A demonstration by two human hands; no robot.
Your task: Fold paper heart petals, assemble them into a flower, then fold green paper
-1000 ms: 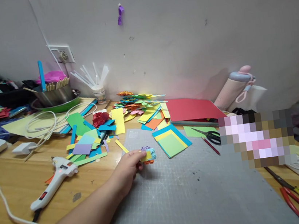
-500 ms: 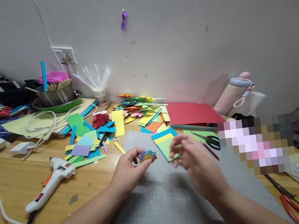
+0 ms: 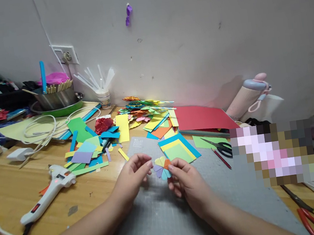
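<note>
A small paper flower [image 3: 161,167] with yellow, orange, blue and purple petals is held above the grey cutting mat [image 3: 158,217], its petals spread toward me. My right hand [image 3: 186,179] pinches its orange side between thumb and fingers. Just left of the petals is my left hand [image 3: 137,172], fingers curved and loosely apart, with nothing seen between them. Behind the flower lies a stack of blue, yellow and green paper sheets [image 3: 178,149].
A white glue gun [image 3: 47,193] with a cord lies left, near paper scraps [image 3: 86,153]. Black scissors [image 3: 221,147] and a dark red pencil [image 3: 222,159] are right, with red-and-yellow-handled scissors [image 3: 310,209] nearer. Paper flowers [image 3: 141,108] and a red sheet [image 3: 203,117] lie behind.
My right hand has come in from the right and taken hold of the paper flower. My left hand has let go, and the flower has turned its petals toward me.
</note>
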